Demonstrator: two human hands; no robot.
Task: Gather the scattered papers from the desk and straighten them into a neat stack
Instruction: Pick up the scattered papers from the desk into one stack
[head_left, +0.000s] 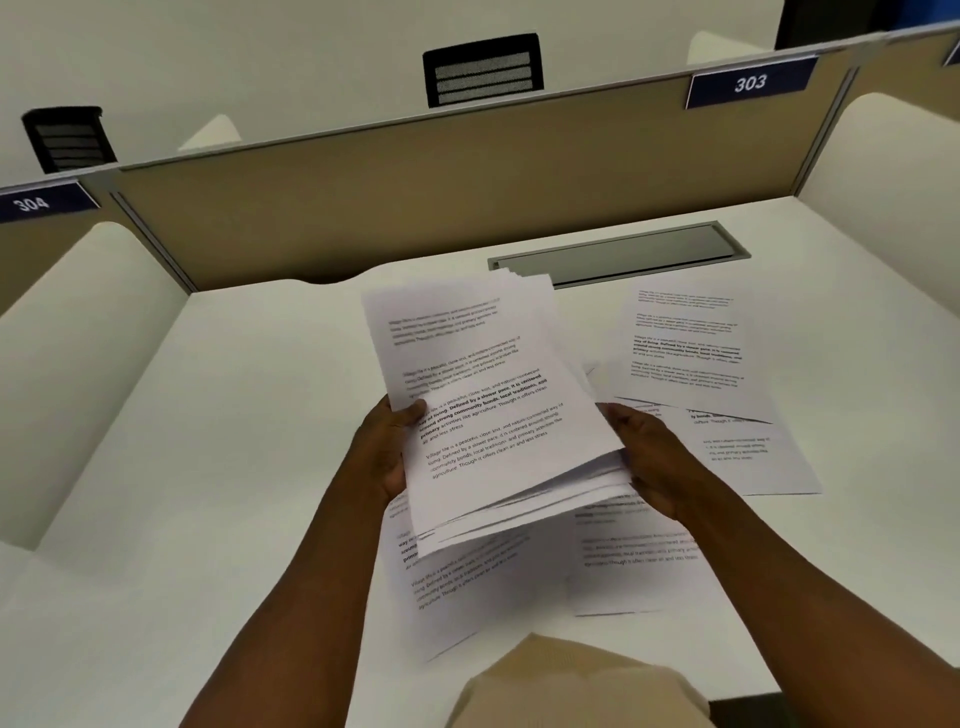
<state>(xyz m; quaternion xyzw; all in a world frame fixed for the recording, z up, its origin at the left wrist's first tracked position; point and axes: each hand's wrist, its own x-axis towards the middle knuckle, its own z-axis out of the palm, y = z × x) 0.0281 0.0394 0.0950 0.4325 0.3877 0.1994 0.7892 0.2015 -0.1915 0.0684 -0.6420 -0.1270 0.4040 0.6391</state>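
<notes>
A loose stack of printed papers (483, 395) is lifted above the white desk (234, 441), its sheets fanned and uneven at the near edge. My left hand (387, 452) grips the stack's left side, thumb on the top page. My right hand (649, 457) holds the right side, fingers curled under the sheets. Several loose printed sheets lie flat on the desk: one at the right (685, 348), one partly under it (748, 457), and two below the stack (467, 582) (639, 561).
A grey cable-slot cover (623, 254) is set into the desk behind the papers. Tan partition walls (415, 208) with labels 303 and 304 enclose the back. White curved side dividers stand left and right. A tan sleeve or garment (561, 680) shows at the near edge.
</notes>
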